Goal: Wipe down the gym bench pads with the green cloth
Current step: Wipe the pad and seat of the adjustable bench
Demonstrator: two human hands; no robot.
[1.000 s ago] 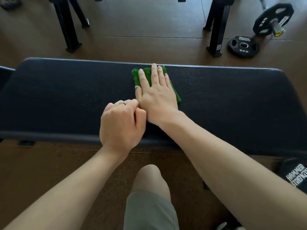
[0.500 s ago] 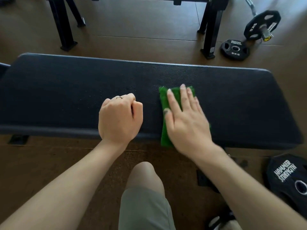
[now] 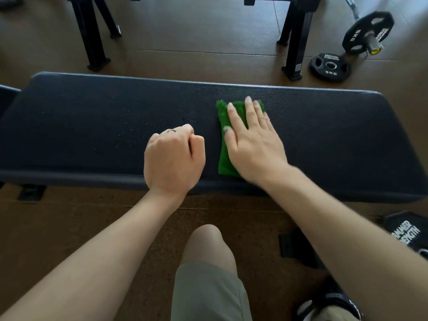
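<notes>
One green cloth (image 3: 225, 144) lies folded on the one long black bench pad (image 3: 92, 126), right of its middle, reaching from mid-pad to the near edge. Two bare hands are on the pad. The right hand (image 3: 253, 147) lies flat on the cloth, its fingers (image 3: 251, 112) straight and slightly spread, palm pressing down; it is a little blurred. The left hand (image 3: 173, 161) rests just beside the cloth, apart from it, its fingers curled into a fist that holds nothing; one ring (image 3: 171, 130) shows on it.

The pad's surface is dark, grained upholstery with small specks left of the fist. A second pad's end (image 3: 7, 96) shows at the far left. Beyond lies a brown floor (image 3: 196, 38) with black rack legs (image 3: 297, 42). Three weight plates are in view: one marked 5 KG flat on the floor (image 3: 330, 65), one on a barbell (image 3: 367, 32) and one at the right edge (image 3: 407, 232). A bare knee (image 3: 206, 246) in grey shorts sits below.
</notes>
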